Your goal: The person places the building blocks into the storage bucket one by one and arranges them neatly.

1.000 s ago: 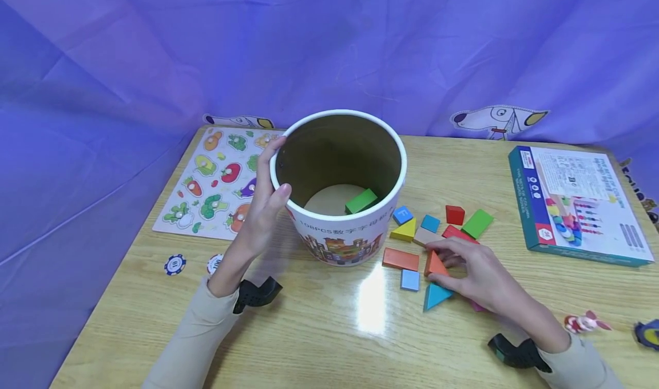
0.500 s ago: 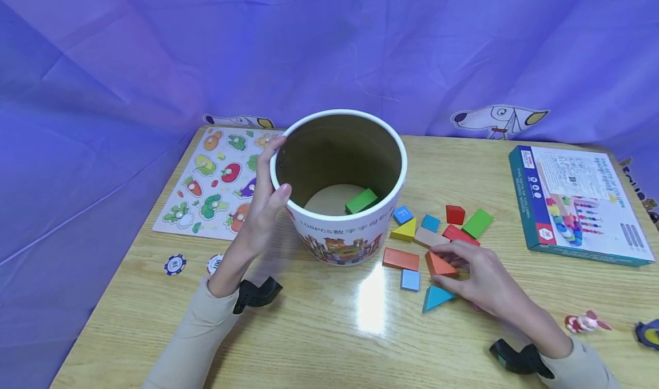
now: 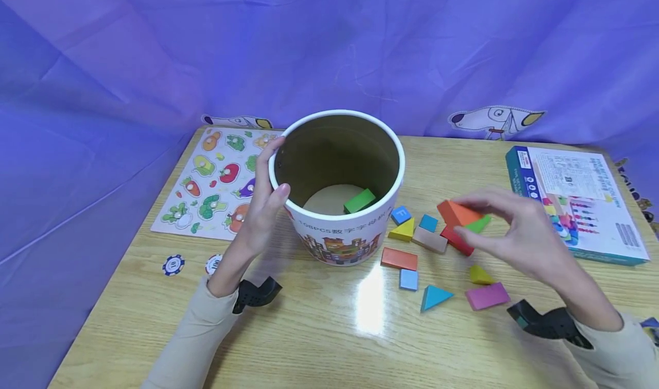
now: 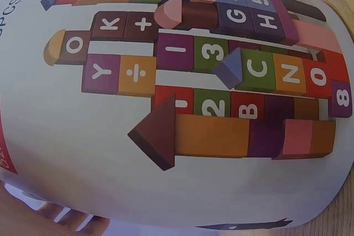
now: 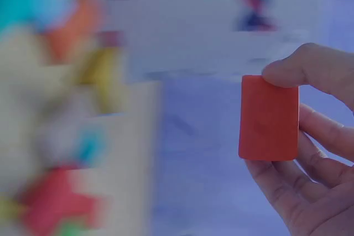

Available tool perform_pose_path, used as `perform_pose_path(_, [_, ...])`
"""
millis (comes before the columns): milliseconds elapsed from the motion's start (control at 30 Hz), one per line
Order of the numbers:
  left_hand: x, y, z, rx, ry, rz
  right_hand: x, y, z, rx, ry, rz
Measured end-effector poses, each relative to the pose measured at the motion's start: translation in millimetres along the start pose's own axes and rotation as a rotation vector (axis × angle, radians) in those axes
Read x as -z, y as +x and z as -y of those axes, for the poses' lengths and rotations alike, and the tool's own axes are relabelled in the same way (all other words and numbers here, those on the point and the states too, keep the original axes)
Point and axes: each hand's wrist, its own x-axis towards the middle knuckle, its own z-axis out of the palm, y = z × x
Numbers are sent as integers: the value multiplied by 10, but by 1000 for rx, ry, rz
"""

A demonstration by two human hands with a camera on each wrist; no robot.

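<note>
My left hand (image 3: 262,211) grips the near-left rim of a white printed bucket (image 3: 342,243), its thumb outside and fingers at the rim. A green block (image 3: 359,201) lies on the bucket's floor. My right hand (image 3: 520,231) pinches an orange triangular block (image 3: 458,213) between thumb and fingers, raised above the scattered blocks. In the right wrist view the block (image 5: 269,118) shows a flat rectangular face. Beneath and left of that hand lie a red block (image 3: 457,241), a tan block (image 3: 430,239), a yellow triangle (image 3: 402,230) and an orange-red block (image 3: 399,258).
Nearer me lie a light blue block (image 3: 409,280), a teal triangle (image 3: 436,297) and a magenta block (image 3: 487,296). A vegetable puzzle board (image 3: 206,189) sits behind my left arm, near a poker chip (image 3: 173,265). A flat toy box (image 3: 587,200) lies at the right.
My right hand has lifted the orange triangular block off the table and moved up and right, uncovering the magenta block and a small yellow one. My left hand stays on the bucket.
</note>
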Motion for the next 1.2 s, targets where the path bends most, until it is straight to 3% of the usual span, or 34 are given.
perform_pose_path(100, [11, -5, -2, 5, 2, -5, 167, 314, 242, 110, 72, -64])
perform_pose_path(200, [16, -5, 3, 11, 0, -4, 216, 625, 497, 199, 126, -73])
perform_pose_path(333, [13, -3, 11, 4, -14, 0, 111, 977, 748, 280, 143, 13])
perform_pose_path(533, [3, -2, 19, -6, -20, 5, -133, 1285, 881, 258, 161, 167])
perform_pose_path(900, [5, -5, 1, -1, -14, -2, -336, 1393, 884, 280, 241, 273])
perform_pose_path(1033, [5, -2, 13, -5, -6, -1, -324, 1336, 854, 320, 232, 257])
perform_pose_path(1200, [-4, 4, 13, -25, -8, 1, -166, 1199, 776, 359, 265, 196])
